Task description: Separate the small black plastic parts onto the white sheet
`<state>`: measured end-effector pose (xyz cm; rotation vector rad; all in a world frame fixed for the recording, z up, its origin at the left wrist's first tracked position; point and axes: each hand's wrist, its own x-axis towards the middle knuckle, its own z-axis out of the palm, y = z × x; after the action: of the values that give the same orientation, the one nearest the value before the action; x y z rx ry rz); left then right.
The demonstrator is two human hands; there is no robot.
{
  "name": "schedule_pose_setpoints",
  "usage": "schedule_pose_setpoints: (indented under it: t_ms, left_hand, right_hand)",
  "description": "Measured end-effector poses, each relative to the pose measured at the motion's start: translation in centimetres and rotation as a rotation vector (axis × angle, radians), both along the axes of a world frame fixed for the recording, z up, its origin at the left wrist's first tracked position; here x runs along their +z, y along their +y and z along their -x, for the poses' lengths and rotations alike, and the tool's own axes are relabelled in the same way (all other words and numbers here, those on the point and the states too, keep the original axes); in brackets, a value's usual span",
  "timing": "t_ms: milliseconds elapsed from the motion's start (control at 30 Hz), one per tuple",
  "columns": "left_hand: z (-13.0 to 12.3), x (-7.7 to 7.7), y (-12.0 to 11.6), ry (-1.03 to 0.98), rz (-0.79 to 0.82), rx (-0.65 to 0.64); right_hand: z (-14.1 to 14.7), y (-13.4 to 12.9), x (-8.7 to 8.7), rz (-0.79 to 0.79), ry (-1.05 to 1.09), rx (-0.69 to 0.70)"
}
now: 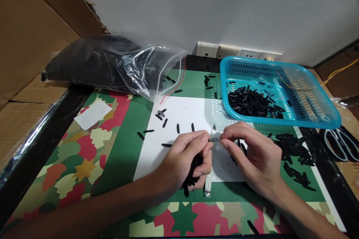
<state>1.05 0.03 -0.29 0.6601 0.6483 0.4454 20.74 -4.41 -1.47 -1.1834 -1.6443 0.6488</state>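
Observation:
My left hand (190, 158) is closed around a bunch of small black pieces (193, 171). Between its thumb and forefinger it pinches one end of a small dark piece (215, 139) with light marks. The thumb and forefinger of my right hand (252, 153) pinch the other end. A narrow clear-wrapped strip (208, 185) with a pointed tip lies below and between the hands, on a white sheet (148, 157). Several black pieces (178, 128) are scattered on the sheet beyond my left hand.
A blue basket (280, 122) holding a black heap (246, 102) stands at the back right. Scissors (339, 143) and black piles (294, 147) lie at the right. A plastic bag (112, 67) with dark contents sits at the back left, near white paper (93, 115).

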Motion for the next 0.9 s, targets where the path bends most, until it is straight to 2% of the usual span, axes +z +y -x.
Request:
schedule_pose_setpoints:
  t_ms: [567,900]
  left_hand:
    - [-0.06,0.18,0.06,-0.038,0.014,0.019]
    - [-0.02,0.39,-0.02,-0.015,-0.014,0.03]
  right_hand:
    - [0.0,-0.1,0.24,-0.026,-0.039,0.03]
    - [-0.04,-0.05,0.29,-0.095,-0.068,0.009]
